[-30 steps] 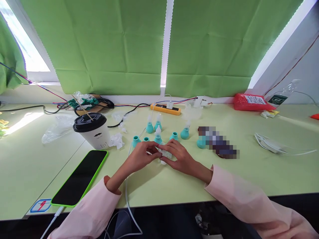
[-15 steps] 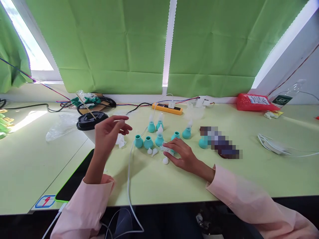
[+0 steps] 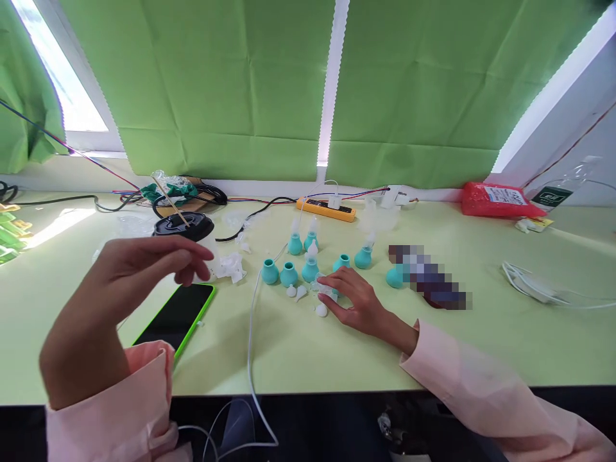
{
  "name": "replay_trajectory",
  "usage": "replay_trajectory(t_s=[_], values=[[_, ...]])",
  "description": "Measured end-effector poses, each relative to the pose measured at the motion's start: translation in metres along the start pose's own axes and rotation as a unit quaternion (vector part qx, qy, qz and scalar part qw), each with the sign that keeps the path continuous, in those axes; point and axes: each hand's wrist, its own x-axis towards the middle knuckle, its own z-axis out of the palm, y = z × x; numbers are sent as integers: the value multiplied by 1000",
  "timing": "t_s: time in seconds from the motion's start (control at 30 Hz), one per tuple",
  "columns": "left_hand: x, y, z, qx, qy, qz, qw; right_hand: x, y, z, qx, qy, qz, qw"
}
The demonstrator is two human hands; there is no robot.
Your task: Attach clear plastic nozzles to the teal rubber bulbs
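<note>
My right hand (image 3: 355, 300) rests low over the table, thumb and index finger closed around a small clear plastic piece (image 3: 318, 286). Right behind it stand teal rubber bulbs, one with an open neck (image 3: 342, 261) and one with a clear tip (image 3: 310, 271) on top. Two more open-necked bulbs (image 3: 270, 272) are to the left. Small white caps (image 3: 321, 310) lie in front of the bulbs. My left hand (image 3: 144, 273) is raised at the left above a black phone with a green case (image 3: 176, 314); its fingers bend loosely, with nothing visible in them.
A lidded cup (image 3: 185, 224) with a stick stands behind my left hand, beside crumpled white wrapping (image 3: 231, 266). A white cable (image 3: 250, 340) crosses the table to the front edge. Farther back are an orange power strip (image 3: 327, 210), a red package (image 3: 500, 200) and a bottle (image 3: 553, 192).
My left hand has moved left and nearer to me, away from the bulbs. The phone has turned and shifted right. My right hand keeps its place at the clear piece.
</note>
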Motion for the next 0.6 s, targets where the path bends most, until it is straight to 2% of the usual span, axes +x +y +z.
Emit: replay_trajectory(t_s=[0.03,0.07,0.1,0.17,0.23,0.27,0.37,0.47,0.6], values=[[-1,-7,-5,98,-90,-5,991,0,0,0,-1,0,-1,1000],[-1,-15,-9,187,-161,-20,969,0,0,0,-1,1,-2,1000],[-2,-24,-11,261,-206,-40,942,0,0,0,-2,2,-3,1000],[-5,-43,-11,362,-234,-67,900,0,0,-1,-3,3,-4,1000],[-11,-59,-5,397,-273,-76,873,0,-1,-1,-4,4,-5,1000],[-15,-65,0,410,-274,-76,867,1,-1,-2,-4,5,-6,1000],[-22,-76,13,418,-246,-61,872,2,-1,-2,-1,9,-2,1000],[-23,-76,23,427,-231,-59,873,2,-1,-2,7,14,11,1000],[-16,-73,26,443,-230,-43,866,5,4,-6,-4,25,36,999]])
